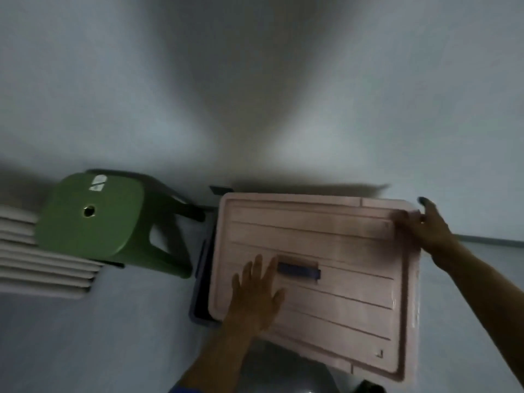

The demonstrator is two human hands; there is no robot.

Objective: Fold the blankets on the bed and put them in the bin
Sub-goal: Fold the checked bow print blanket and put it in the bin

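Two hands on the pink lid (326, 251): left hand (255, 293) fingers spread flat (right hand (428, 225) fingers pinching its corner)

One head-worn wide view looks steeply down, close over the pink bin lid (326, 268) and floor (85, 336)

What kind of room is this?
Probably a plain room at home, maybe a bedroom. A green plastic stool stands on a bare pale floor beside a storage bin's pink lid.
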